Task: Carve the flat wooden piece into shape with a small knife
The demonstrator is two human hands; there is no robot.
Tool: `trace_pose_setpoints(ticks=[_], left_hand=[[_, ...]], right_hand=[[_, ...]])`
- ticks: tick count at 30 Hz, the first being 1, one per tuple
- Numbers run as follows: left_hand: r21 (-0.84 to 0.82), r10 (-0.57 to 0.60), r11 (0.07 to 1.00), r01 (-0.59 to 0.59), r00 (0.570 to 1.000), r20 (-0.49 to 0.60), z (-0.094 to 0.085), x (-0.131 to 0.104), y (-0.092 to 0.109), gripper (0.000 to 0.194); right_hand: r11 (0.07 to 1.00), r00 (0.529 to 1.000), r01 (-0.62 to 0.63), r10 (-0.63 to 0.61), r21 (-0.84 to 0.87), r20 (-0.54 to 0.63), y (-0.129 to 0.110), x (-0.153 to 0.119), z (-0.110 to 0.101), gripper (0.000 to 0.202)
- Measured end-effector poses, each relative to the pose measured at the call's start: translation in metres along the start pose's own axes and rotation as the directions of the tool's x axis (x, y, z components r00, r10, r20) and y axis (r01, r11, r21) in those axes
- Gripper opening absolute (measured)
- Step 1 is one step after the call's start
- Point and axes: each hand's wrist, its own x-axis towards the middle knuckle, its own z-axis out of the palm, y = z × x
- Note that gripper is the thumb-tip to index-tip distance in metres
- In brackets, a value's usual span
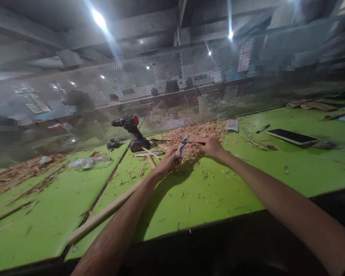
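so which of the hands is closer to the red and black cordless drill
Left. The left hand is just right of and nearer the camera than the red and black cordless drill; the right hand lies farther right, on the wood shavings.

Head camera looks forward, down across the green workbench (pixel 218 191).

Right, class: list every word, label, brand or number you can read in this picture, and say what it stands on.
None can be read.
Drill: any branding is too blurred.
Small packet by the shavings: its print is too small to read.
Dark flat tablet-like slab: blank face.
Pen: no legible marking.
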Motion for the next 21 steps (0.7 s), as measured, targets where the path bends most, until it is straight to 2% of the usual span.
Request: trace_pose_setpoints(ticks=[9,18,21], left_hand=[[-0.078,-0.033,0.996,0.035,0.999,0.022,0.005,-0.001,0.001,0.031],[-0.112,-0.015,0.994,0.021,0.998,0.058,0.002,-0.003,0.002,0.033],[-0.084,-0.025,0.996,0.032,0.996,0.090,0.002,-0.005,0.004,0.032]], right_hand=[[1.000,0.999,0.009,-0.009,-0.011,-0.036,0.013,0.003,0.010,0.040],[1.000,1.000,0.002,-0.002,-0.013,-0.018,0.006,-0.001,0.001,0.063],[1.000,1.000,-0.011,0.010,-0.023,-0.017,0.003,-0.002,-0.001,0.065]])
